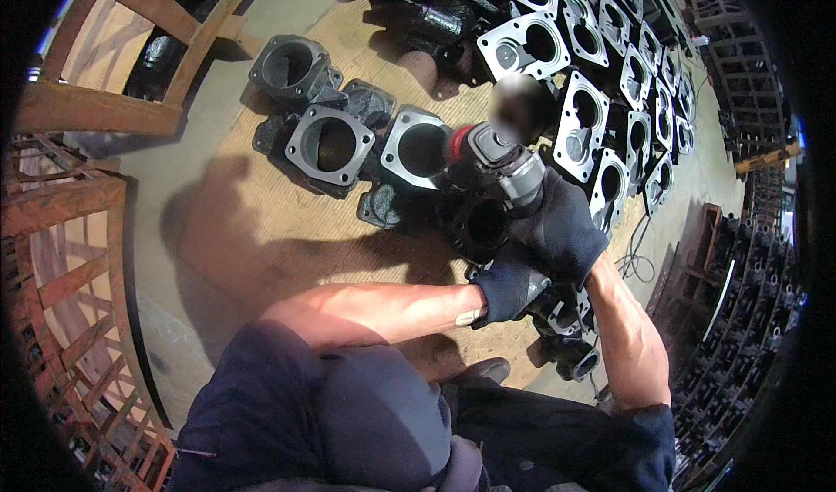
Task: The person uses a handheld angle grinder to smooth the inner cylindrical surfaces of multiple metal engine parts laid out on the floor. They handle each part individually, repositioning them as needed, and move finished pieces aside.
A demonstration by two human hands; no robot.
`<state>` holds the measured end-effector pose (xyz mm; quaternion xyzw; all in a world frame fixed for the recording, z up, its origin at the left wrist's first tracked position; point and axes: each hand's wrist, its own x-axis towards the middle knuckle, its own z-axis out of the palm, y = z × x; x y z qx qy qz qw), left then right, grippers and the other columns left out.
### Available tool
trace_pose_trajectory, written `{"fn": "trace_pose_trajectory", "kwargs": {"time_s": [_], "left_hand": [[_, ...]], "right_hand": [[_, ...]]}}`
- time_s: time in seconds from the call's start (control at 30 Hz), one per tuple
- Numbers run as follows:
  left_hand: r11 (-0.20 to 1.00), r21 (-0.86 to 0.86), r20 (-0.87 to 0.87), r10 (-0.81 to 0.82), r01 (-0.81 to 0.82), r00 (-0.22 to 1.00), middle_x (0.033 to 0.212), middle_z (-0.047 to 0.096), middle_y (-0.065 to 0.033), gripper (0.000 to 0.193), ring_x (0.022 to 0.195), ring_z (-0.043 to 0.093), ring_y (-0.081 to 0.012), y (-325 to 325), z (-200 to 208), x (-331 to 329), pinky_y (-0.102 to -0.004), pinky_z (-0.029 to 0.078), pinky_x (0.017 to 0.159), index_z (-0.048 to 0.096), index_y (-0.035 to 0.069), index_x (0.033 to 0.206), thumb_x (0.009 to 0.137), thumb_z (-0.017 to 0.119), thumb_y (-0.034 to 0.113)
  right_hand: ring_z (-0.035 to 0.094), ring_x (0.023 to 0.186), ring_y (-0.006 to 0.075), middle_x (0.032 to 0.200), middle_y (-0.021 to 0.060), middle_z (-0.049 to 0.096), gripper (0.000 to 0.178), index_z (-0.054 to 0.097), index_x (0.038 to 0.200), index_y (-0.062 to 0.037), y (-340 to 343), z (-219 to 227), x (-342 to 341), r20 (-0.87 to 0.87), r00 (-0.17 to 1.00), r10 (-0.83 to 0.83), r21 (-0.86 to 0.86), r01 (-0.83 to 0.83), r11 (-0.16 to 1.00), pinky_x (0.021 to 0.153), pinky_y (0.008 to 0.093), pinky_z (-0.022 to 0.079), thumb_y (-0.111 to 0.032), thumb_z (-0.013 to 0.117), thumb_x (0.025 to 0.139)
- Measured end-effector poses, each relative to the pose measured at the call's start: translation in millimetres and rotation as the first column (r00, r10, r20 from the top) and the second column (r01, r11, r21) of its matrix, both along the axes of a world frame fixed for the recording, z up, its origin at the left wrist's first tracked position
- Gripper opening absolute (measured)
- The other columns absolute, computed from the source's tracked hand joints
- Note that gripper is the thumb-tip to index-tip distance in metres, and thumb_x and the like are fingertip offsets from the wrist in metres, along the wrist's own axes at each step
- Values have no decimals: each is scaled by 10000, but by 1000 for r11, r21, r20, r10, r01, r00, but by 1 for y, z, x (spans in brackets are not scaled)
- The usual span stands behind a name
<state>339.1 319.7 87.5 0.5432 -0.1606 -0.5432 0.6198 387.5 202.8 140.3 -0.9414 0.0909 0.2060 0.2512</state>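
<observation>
My right hand (564, 224), in a dark knit glove, is closed round the body of an angle grinder (522, 177). The grinder's silver head points up and left, with a red edge (455, 144) beside a square-flanged metal casting (394, 151). Just below the tool sits a dark casting with a round bore (486, 220). My left hand (509, 290), gloved too, is closed at that casting's near side, below my right hand. Its fingertips are hidden, so what it grips is unclear.
Two more grey castings, one with a square flange (331, 146) and one behind it (290, 65), stand to the left. Many flanged castings (582, 119) crowd the far right. Rust-brown racks (65, 205) line the left side. A cable (640, 252) lies on the floor at right.
</observation>
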Motion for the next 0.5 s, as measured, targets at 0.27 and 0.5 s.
{"fn": "trace_pose_trajectory", "kwargs": {"time_s": [0.27,0.5], "left_hand": [[861,-182,-502,334,-475,798,1342,578,-59,396,1266,528,-136,-19,-30,-72,-295,445,1081,489,-6,1400,1013,553,49],[996,-58,180,71,-61,981,1146,671,-164,296,1107,603,-218,0,-6,-8,-356,476,977,656,2,1215,947,635,127]], "right_hand": [[717,861,406,895,246,720,551,669,1063,33,3,-14,-48,-11,1000,-10,150,12,989,826,416,572,-303,820,654],[719,983,408,985,268,730,536,667,1094,14,2,3,-9,15,1000,-17,114,15,993,843,419,572,-286,803,671]]}}
